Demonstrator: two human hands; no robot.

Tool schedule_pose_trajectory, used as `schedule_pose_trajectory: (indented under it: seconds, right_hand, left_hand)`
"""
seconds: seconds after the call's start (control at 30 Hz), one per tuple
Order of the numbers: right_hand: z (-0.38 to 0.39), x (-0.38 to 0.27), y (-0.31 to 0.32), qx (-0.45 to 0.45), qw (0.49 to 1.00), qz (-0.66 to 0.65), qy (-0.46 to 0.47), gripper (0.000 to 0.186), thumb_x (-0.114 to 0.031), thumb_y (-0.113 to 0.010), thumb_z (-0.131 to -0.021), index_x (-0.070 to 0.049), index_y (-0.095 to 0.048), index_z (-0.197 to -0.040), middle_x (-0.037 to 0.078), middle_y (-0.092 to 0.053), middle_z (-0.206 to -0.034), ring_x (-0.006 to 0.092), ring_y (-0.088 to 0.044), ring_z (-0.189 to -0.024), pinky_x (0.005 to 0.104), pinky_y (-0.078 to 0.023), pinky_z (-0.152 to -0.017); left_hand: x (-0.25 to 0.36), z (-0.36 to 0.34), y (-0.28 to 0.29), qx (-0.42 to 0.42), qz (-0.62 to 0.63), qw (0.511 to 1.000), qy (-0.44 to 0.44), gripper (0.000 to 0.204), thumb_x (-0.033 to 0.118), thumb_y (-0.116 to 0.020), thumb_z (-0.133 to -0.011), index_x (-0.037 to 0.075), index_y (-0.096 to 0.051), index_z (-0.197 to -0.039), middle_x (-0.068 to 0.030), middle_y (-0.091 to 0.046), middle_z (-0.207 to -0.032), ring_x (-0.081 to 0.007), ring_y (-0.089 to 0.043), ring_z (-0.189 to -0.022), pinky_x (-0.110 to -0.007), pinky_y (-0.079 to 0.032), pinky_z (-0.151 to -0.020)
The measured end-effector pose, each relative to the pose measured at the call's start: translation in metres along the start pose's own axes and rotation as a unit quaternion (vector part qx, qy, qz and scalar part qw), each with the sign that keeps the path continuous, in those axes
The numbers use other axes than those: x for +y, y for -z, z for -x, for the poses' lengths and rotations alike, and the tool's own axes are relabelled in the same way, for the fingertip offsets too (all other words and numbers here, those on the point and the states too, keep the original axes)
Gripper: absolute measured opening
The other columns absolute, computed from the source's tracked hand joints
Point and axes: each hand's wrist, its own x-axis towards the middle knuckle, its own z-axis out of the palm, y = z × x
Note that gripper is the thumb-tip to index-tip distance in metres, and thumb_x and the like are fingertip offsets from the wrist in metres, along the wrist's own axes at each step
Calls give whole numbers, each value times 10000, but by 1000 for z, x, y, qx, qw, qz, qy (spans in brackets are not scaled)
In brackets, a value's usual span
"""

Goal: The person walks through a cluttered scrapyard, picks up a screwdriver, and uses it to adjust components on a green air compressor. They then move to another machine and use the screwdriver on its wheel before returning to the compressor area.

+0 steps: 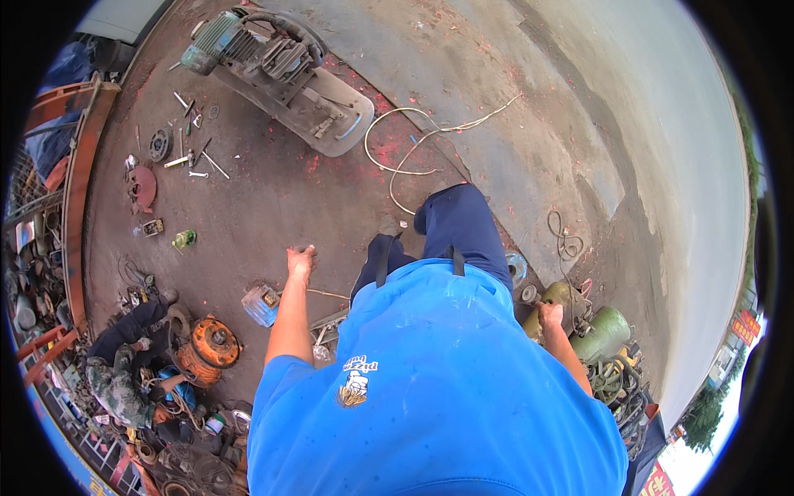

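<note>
My left hand (301, 261) hangs in the air left of my legs, fingers loosely bent and apart, with nothing seen in it. Below it on the ground is a clear plastic container (261, 306) with brownish contents, and a thin stick (329, 293) lies beside it. On my other side, my right hand (549, 314) hangs down in front of an olive-green cylinder (560, 294). Its fingers are small and partly hidden, so I cannot tell whether it touches or holds anything. A larger green cylinder (602, 335) lies close to that arm.
A belt-driven motor and compressor (273, 62) stands ahead on a metal plate. Hand tools (198, 157) are scattered at the left. A pale hose (405, 136) loops ahead of my legs. At lower left, a person (124, 372) crouches by an orange motor (213, 343).
</note>
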Motion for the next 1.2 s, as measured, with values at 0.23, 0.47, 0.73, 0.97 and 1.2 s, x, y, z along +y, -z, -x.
schedule_pose_trajectory:
  seconds: [0.23,0.47,0.73,0.97,1.2]
  right_hand:
    - [-139,-159,34,3,996,7,92,337,-230,-707,-697,-31,-649,-963,160,-667,-927,283,-641,-906,364,-481,-792]
    - [-158,-534,201,114,922,-89,359,240,-220,-672,-754,-14,-634,-870,153,-604,-755,305,-588,-755,407,-457,-713]
    - [-150,-784,228,74,800,-159,573,208,-108,-594,-825,-23,-510,-995,161,-566,-825,336,-559,-762,423,-450,-725]
    - [-213,-885,250,101,869,71,479,226,-65,-496,-753,9,-525,-964,268,-606,-874,408,-589,-878,449,-465,-770]
    - [-373,-869,235,-59,701,633,324,118,-225,-634,-794,-129,-701,-808,47,-694,-884,189,-658,-850,306,-496,-633]
  left_hand:
    - [184,-42,-64,35,33,994,-99,263,195,-613,-862,-9,-593,-1028,-100,-646,-884,-188,-629,-745,-317,-508,-653]
    - [277,-19,-101,25,60,994,-86,242,202,-617,-870,-28,-625,-943,-58,-628,-779,-136,-580,-690,-289,-502,-638]
    - [378,-141,-151,68,16,984,-165,304,222,-665,-807,-60,-634,-918,-159,-656,-801,-205,-633,-706,-342,-491,-676]
    - [608,-230,-154,-21,-15,968,-250,251,183,-637,-811,-13,-637,-968,-128,-661,-790,-206,-632,-730,-330,-488,-686]
    - [744,-302,-94,17,125,953,-277,257,189,-629,-830,-26,-631,-971,-103,-665,-819,-171,-636,-720,-302,-500,-696]
